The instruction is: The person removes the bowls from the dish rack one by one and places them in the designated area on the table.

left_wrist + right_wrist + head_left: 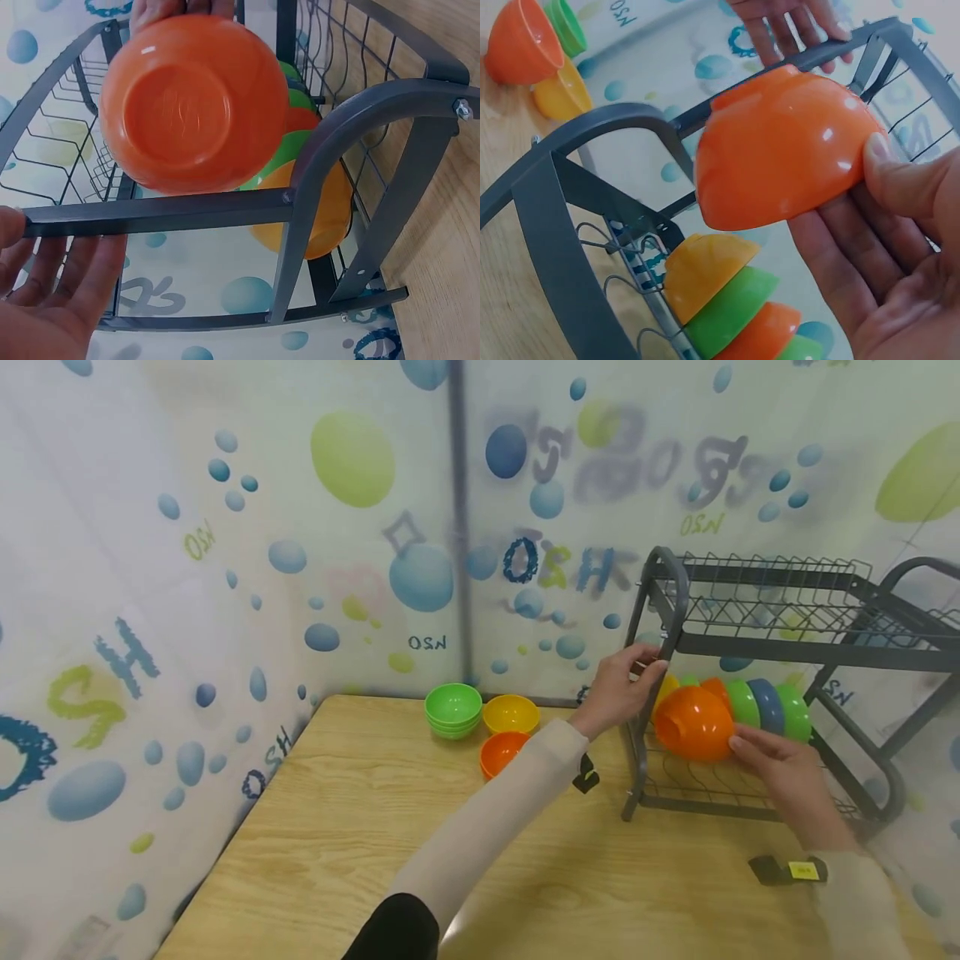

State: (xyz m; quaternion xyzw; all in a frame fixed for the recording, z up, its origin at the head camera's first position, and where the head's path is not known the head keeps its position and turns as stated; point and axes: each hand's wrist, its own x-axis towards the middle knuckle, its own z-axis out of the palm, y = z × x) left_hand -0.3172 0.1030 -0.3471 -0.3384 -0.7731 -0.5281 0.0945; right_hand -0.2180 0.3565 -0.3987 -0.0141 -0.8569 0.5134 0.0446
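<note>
My right hand (783, 777) pinches the rim of an orange bowl (693, 724), thumb outside and fingers beneath in the right wrist view. The bowl is tipped sideways, its foot toward the left end of the dark grey dish rack (787, 647). With my left hand (618, 685) I hold the rack's side bar; in the left wrist view the thumb lies over the bar and the fingers (94, 281) pass below it. On the lower tier a row of tilted bowls stands behind the orange one, among them a yellow bowl (705, 274) and a green bowl (735, 311).
Left of the rack on the wooden table (337, 827) stand stacked green bowls (453, 710), a yellow bowl (512, 714) and another orange bowl (500, 752), partly behind my left sleeve. The rack's upper tier (772, 602) overhangs the lower bowls. A patterned curtain (352, 610) closes off the back.
</note>
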